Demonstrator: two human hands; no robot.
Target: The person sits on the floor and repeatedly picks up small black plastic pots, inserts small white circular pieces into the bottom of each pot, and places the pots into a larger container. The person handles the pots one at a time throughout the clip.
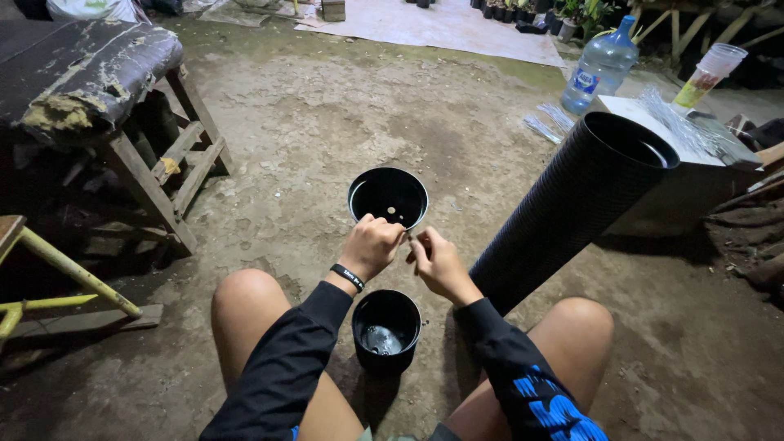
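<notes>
**Inspector:** Position of the hands?

**Assessor:** Both are raised over the dirt floor, between the knees. The left hand is curled shut, thumb and fingers pinched on the near rim of a black pot, which it holds tilted so the mouth and drain holes face the camera. The right hand is also closed, fingertips meeting the same rim just beside the left. Something thin may be pinched there; too small to confirm.

**Inspector:** Other items?

**Assessor:** A second pot stands upright on the ground below the wrists, something pale lying inside it. A tall stack of pots leans at the person's right, its top against a low box carrying a bundle of clear strips. Further back: a water jug and a cup. A wooden bench stands to the left.

**Inspector:** Recommendation for the work at the rim?

**Assessor:** In my judgement, the left grip should stay firm and close to the working point, so the thin wall does not flex. The right hand should work in small moves, fingertips only. Keeping the pot tilted toward the eyes is advisable; light is poor. The lower pot sits directly beneath and is easily knocked by a forearm.
</notes>
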